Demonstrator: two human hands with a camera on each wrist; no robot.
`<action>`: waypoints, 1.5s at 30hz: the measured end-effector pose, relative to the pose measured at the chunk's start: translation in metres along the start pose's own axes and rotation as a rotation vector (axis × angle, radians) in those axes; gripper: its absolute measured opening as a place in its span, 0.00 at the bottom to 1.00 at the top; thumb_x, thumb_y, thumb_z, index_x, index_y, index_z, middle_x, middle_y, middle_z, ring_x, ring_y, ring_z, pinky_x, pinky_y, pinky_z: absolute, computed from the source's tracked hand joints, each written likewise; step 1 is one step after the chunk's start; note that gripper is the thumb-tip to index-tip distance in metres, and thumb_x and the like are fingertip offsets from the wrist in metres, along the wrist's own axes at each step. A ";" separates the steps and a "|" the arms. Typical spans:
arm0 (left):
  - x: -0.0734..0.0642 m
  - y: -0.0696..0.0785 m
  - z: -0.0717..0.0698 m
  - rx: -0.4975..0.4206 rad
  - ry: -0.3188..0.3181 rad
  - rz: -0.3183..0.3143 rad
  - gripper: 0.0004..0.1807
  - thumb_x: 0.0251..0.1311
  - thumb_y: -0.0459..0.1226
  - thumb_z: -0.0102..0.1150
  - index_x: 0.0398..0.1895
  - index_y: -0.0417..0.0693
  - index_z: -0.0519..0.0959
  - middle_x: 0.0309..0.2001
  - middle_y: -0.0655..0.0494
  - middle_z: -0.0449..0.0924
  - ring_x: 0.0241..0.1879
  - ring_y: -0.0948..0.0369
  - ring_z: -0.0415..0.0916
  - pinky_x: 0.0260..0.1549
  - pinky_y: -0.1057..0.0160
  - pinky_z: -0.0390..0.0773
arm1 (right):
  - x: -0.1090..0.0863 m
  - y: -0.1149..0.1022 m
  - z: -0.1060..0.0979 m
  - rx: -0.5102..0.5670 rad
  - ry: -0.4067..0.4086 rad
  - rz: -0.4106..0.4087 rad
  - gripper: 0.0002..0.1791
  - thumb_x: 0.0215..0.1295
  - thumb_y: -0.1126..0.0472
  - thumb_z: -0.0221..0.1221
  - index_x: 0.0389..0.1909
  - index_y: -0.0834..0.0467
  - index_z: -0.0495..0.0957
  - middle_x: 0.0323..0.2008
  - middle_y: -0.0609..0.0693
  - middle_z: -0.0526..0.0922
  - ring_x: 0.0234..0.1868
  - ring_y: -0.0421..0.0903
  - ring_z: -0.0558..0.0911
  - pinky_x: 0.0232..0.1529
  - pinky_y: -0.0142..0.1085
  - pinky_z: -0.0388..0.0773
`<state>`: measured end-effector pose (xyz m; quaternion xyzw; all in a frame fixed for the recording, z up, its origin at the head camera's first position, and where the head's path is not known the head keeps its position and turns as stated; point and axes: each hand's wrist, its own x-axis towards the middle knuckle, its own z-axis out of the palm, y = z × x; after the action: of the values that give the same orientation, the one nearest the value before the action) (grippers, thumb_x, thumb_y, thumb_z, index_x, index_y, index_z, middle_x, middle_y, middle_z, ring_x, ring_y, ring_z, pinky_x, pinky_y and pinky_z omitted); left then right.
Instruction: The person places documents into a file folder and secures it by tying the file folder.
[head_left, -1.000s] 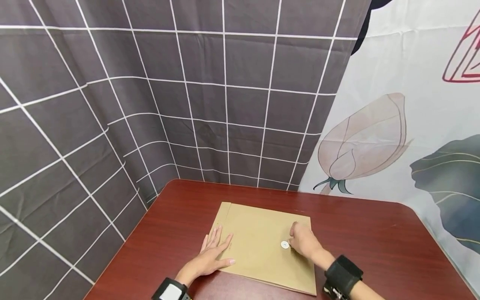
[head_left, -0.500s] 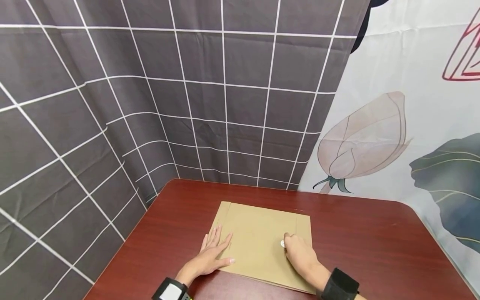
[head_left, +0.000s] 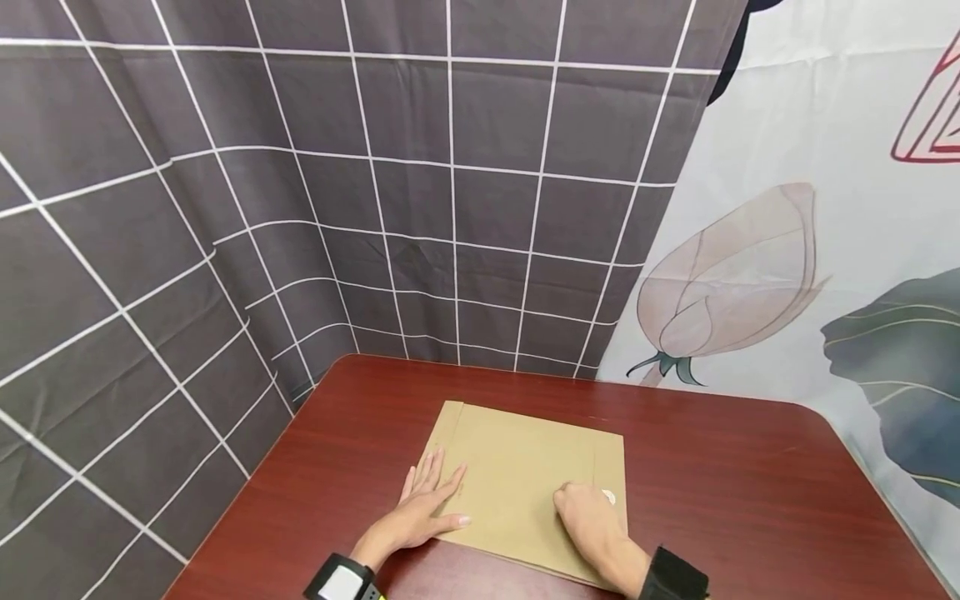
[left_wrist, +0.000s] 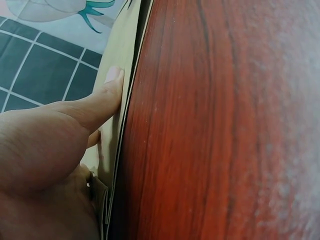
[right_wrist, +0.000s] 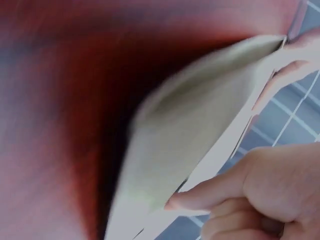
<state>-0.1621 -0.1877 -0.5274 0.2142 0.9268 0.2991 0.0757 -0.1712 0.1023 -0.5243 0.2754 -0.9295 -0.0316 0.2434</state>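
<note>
A tan kraft-paper envelope [head_left: 517, 467] lies flat on the table. Its flap crease runs down near the right edge, where one white round button [head_left: 610, 497] shows just right of the right hand. My left hand [head_left: 412, 521] presses on the lower left corner with spread fingers, and its thumb lies along the near edge in the left wrist view. My right hand [head_left: 592, 521] is low over the envelope's right part, thumb and curled fingers pinched together on its closing string, which the hand hides. In the right wrist view the envelope's open side edge [right_wrist: 195, 110] bulges apart.
The reddish-brown wooden table [head_left: 750, 500] has rounded far corners. Behind it hangs a dark grey cloth with white grid lines [head_left: 495, 208], and a white cloth with a printed lotus bud [head_left: 727, 283] hangs at the right.
My right hand has swung from upper right of a white button down and left over it, hiding that button and uncovering a button on the right. The left hand has stayed put.
</note>
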 end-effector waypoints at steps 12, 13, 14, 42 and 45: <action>0.001 -0.003 -0.002 0.007 0.010 -0.001 0.41 0.64 0.53 0.56 0.74 0.43 0.56 0.74 0.33 0.30 0.73 0.38 0.28 0.65 0.34 0.30 | 0.020 -0.043 -0.007 -0.130 -0.011 0.000 0.10 0.43 0.69 0.63 0.10 0.55 0.75 0.11 0.48 0.71 0.14 0.43 0.74 0.13 0.37 0.72; 0.001 -0.003 -0.001 0.006 0.012 -0.001 0.41 0.63 0.52 0.56 0.74 0.43 0.56 0.74 0.33 0.31 0.73 0.38 0.28 0.65 0.34 0.30 | 0.022 -0.046 -0.007 -0.134 -0.024 -0.005 0.10 0.43 0.69 0.63 0.11 0.55 0.75 0.11 0.48 0.71 0.14 0.43 0.74 0.13 0.37 0.72; 0.001 -0.003 0.000 0.003 0.012 -0.002 0.41 0.63 0.53 0.56 0.74 0.43 0.56 0.74 0.33 0.31 0.73 0.38 0.28 0.65 0.34 0.30 | 0.023 -0.048 -0.007 -0.134 -0.038 -0.005 0.10 0.44 0.69 0.63 0.11 0.55 0.76 0.11 0.48 0.72 0.15 0.44 0.75 0.14 0.37 0.73; -0.001 -0.003 0.003 0.023 0.007 -0.004 0.42 0.64 0.54 0.55 0.74 0.44 0.55 0.74 0.33 0.30 0.73 0.39 0.28 0.65 0.35 0.30 | 0.029 0.037 0.016 0.210 -0.009 -0.216 0.16 0.46 0.74 0.61 0.13 0.54 0.67 0.13 0.48 0.70 0.16 0.45 0.73 0.16 0.38 0.69; -0.001 -0.003 0.003 0.025 0.004 -0.008 0.42 0.64 0.54 0.55 0.75 0.44 0.55 0.75 0.33 0.31 0.73 0.39 0.28 0.65 0.35 0.30 | 0.025 0.044 0.014 0.183 -0.036 -0.284 0.17 0.47 0.75 0.60 0.13 0.53 0.66 0.13 0.46 0.69 0.15 0.42 0.71 0.15 0.36 0.66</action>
<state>-0.1618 -0.1884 -0.5317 0.2108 0.9315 0.2874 0.0723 -0.2179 0.1254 -0.5167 0.4245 -0.8843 0.0144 0.1937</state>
